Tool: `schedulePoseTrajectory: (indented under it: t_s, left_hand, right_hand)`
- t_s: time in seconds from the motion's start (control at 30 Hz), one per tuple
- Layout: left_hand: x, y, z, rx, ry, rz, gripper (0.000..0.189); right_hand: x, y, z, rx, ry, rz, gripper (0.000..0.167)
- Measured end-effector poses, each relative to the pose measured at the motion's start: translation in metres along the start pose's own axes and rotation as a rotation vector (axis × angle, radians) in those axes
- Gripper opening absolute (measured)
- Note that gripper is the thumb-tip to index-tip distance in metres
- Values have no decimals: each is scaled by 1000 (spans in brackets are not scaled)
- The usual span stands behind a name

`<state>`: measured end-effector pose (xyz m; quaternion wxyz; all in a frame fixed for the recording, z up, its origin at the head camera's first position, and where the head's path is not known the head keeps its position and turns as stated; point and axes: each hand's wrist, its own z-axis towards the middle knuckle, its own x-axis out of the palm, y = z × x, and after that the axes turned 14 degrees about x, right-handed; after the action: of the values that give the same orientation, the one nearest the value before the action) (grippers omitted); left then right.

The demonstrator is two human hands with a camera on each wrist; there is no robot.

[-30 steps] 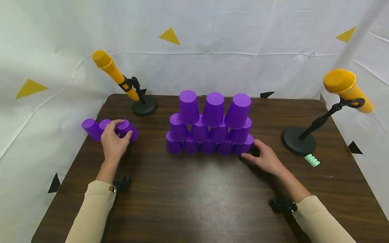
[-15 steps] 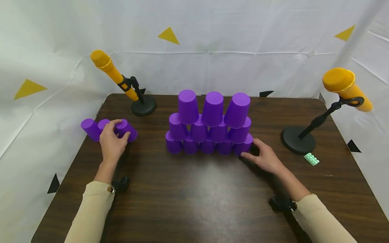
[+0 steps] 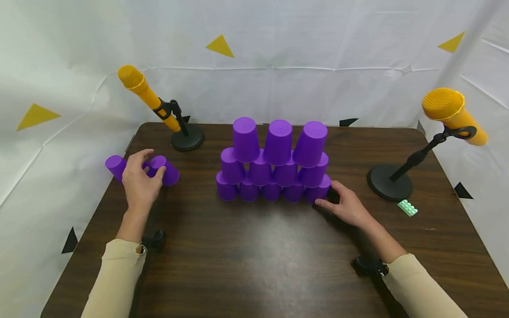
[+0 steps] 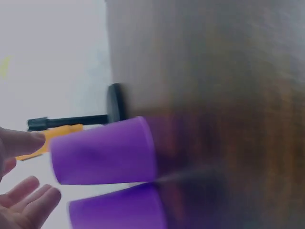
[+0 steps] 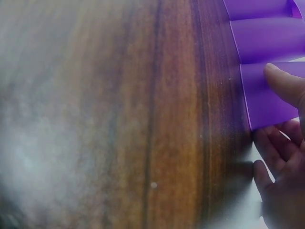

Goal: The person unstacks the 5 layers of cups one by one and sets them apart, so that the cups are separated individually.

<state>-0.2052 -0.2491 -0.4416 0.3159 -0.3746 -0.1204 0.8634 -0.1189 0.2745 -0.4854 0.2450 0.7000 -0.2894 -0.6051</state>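
Purple cups stand upside down in a three-tier stack (image 3: 274,165) in the middle of the table, three of them on top. At the bottom right end my right hand (image 3: 347,206) grips the end cup (image 5: 267,98), thumb on its near side and fingers round its outer side. My left hand (image 3: 140,181) is over a short row of purple cups at the table's left edge. Its thumb and fingers are apart with nothing gripped, as the left wrist view shows. The left cup (image 3: 115,168) and right cup (image 3: 166,171) flank it; it mostly hides the one between.
A yellow microphone (image 3: 149,95) on a black stand is at the back left, and another yellow microphone (image 3: 453,115) on a stand at the right. A mint-green toy brick (image 3: 408,207) lies by the right stand's base. White sheeting (image 3: 286,57) hangs behind the table.
My left hand has shifted left and slightly up from the right cup of the short row toward the left cup. The right hand keeps its place at the stack's end cup.
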Motion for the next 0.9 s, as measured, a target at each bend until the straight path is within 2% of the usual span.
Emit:
schedulePoseTrajectory:
  t_s: [0.17, 0.27, 0.33, 0.47, 0.6, 0.73, 0.9]
  left_hand:
    - [-3, -24, 17, 142, -102, -14, 37]
    - [0, -51, 28, 221, -144, -97, 35]
    - [2, -72, 35, 269, -146, -181, 36]
    - [10, -115, 46, 364, -88, -349, 41]
    - [18, -147, 53, 459, -24, -411, 46]
    - [28, -167, 55, 500, 31, -438, 54]
    - [38, -180, 55, 510, 71, -454, 59]
  right_hand:
    - [0, 0, -1, -3, 0, 3, 63]
    - [0, 0, -2, 0, 0, 6, 63]
    - [0, 0, -2, -1, 0, 10, 63]
    - [0, 1, -2, -3, -4, 16, 63]
    - [-1, 1, -1, -14, -9, 16, 61]
    - [-1, 0, -1, -24, -15, 17, 60]
    - [0, -1, -2, -14, -8, 21, 61]
